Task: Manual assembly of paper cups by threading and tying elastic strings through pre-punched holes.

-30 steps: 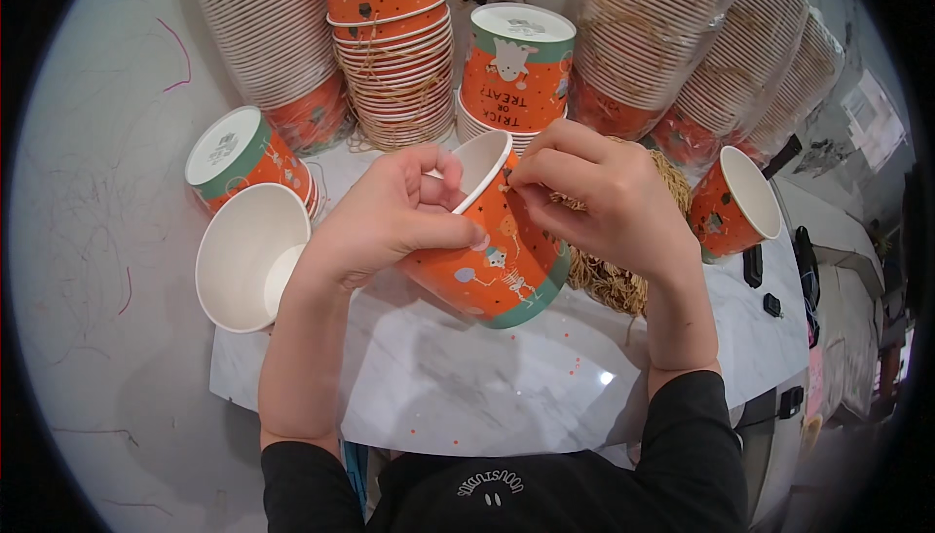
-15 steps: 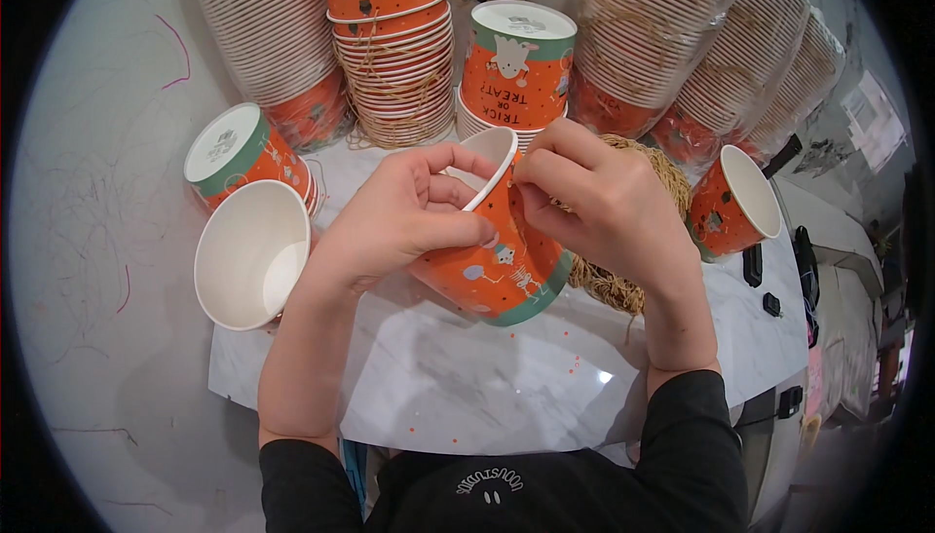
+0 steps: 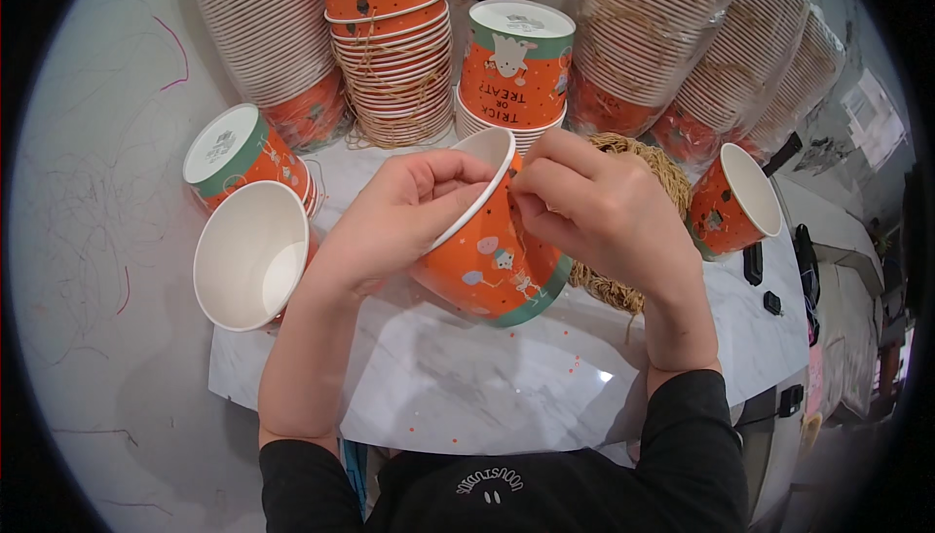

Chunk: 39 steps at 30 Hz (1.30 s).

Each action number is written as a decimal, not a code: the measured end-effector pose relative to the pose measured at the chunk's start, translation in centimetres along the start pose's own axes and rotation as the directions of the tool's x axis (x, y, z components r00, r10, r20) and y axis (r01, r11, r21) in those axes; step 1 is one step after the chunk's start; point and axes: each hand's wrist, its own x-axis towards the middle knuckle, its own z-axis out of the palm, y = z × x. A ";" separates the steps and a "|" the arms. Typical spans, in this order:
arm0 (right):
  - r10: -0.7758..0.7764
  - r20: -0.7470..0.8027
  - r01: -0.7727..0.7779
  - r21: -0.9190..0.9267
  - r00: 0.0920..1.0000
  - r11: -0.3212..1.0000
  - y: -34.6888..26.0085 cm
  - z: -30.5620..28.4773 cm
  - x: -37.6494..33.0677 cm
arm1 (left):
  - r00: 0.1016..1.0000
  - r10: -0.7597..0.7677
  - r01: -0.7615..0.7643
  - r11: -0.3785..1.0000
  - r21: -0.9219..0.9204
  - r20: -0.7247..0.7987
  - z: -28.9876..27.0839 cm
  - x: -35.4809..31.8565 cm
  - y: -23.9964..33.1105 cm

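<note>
An orange paper cup with a green base band is tilted between my hands above the table, its mouth turned up toward the left. My left hand has its fingers and thumb inside the rim, bent together; whatever they pinch is hidden. Against the outer wall just below the rim, my right hand is closed in a pinch, and what lies between its fingertips is too small to make out. Behind that hand lies a bundle of tan twine, partly covered by it.
An open white-lined cup and upturned cups stand left. Farther back rise a twine-draped cup stack, an upturned stack and plastic-wrapped stacks. Another cup and small black objects are right. Orange specks dot the marbled table.
My left thumb has gone from the cup's outer wall to inside the rim, beside the fingers. The right hand stays pinched at the outer wall, shifted very slightly; the cup has hardly moved.
</note>
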 end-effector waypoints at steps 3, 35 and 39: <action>-0.006 -0.006 0.007 0.024 1.000 1.000 -0.3 -0.2 -0.1 | 0.995 -0.015 0.009 0.998 0.058 0.103 0.1 0.0 0.2; 0.356 -0.015 -0.314 0.437 0.935 0.843 -2.9 -1.3 -0.8 | 0.997 0.075 -0.075 0.997 -0.009 -0.014 3.8 -2.7 0.4; 0.386 0.037 -0.361 0.446 0.922 0.819 -1.8 -1.7 -0.6 | 0.992 0.108 -0.107 0.994 0.015 -0.063 4.1 -2.2 0.5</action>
